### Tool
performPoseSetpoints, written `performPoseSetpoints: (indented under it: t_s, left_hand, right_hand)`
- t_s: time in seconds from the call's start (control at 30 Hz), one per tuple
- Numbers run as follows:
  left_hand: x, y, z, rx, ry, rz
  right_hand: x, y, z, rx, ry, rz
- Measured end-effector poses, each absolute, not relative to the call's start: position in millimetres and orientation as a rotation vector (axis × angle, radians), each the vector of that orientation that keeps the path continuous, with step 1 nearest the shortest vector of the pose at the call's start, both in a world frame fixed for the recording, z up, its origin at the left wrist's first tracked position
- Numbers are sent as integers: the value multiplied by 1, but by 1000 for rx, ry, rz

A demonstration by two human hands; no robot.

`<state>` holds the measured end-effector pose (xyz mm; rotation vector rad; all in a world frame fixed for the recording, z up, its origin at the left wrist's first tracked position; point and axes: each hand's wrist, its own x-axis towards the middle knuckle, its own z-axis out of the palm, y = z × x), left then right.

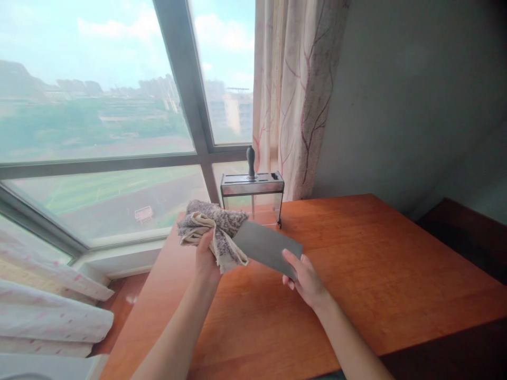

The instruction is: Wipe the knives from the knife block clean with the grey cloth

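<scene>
Above the wooden table (376, 274), my left hand (206, 261) is closed on a crumpled grey and cream cloth (214, 227). The cloth is wrapped over one end of a flat grey cleaver blade (267, 245). My right hand (304, 277) grips the other end of the blade, where the handle is hidden under the fingers. Both hands hold these things a little above the tabletop.
A clear knife block with a metal top (252, 186) stands at the table's far edge, with one dark handle (251, 159) sticking up from it. A patterned curtain (297, 95) hangs behind it beside a big window (99, 105). Folded bedding (51, 311) lies at the lower left.
</scene>
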<state>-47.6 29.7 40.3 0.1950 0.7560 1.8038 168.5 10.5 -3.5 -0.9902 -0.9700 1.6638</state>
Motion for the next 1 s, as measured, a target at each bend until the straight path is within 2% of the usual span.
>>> performPoseSetpoints:
  t_s: [0.3,0.63,0.83,1.0]
  left_hand:
    - [-32,32,38,182,739,1791]
    - [20,9,24,273,730,1533]
    - [2,16,33,221,790,1610]
    - [-25,26,41,210,787,1785]
  right_hand:
    - [163,2,-9,-1020,-1367,1261]
    - [163,7,-11,-1013,-1290,1151]
    - [164,1,-13,-976,-1528,1209]
    - [163,-4,-12,-925,-1748,1115]
